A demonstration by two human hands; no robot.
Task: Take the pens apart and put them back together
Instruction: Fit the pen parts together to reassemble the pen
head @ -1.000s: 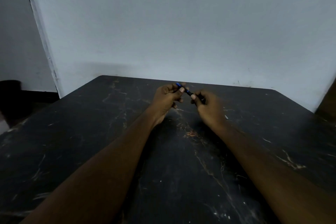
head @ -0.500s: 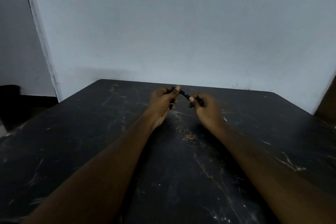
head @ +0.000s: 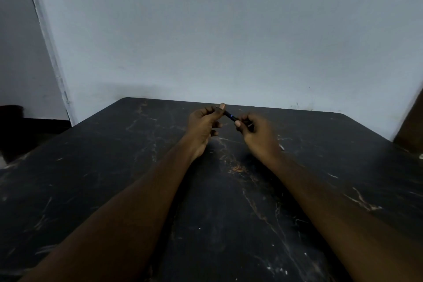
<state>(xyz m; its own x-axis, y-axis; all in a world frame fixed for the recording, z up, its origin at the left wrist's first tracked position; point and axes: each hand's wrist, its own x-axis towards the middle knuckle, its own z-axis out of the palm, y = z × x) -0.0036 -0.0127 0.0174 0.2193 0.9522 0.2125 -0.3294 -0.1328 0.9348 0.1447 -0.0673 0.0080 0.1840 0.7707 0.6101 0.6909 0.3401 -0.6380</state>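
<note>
— Where's the pen right now?

— You're holding the pen (head: 230, 116) between both hands, just above the far edge of the table (head: 114, 178), near its middle. Your left hand (head: 204, 124) has its grip closed on the upper end, thumb tip on top. Your right hand (head: 257, 133) has its grip closed on the lower end.

— What has changed since a moment ago?

— Not much. Your hands have stayed at the same spot, still pinching the pen. The blue band is now showing in the gap between your thumbs, and a pale sliver (head: 281, 147) shows past your right hand.

— Any writing on it?

— The pen is too small and dark to read anything.
</note>
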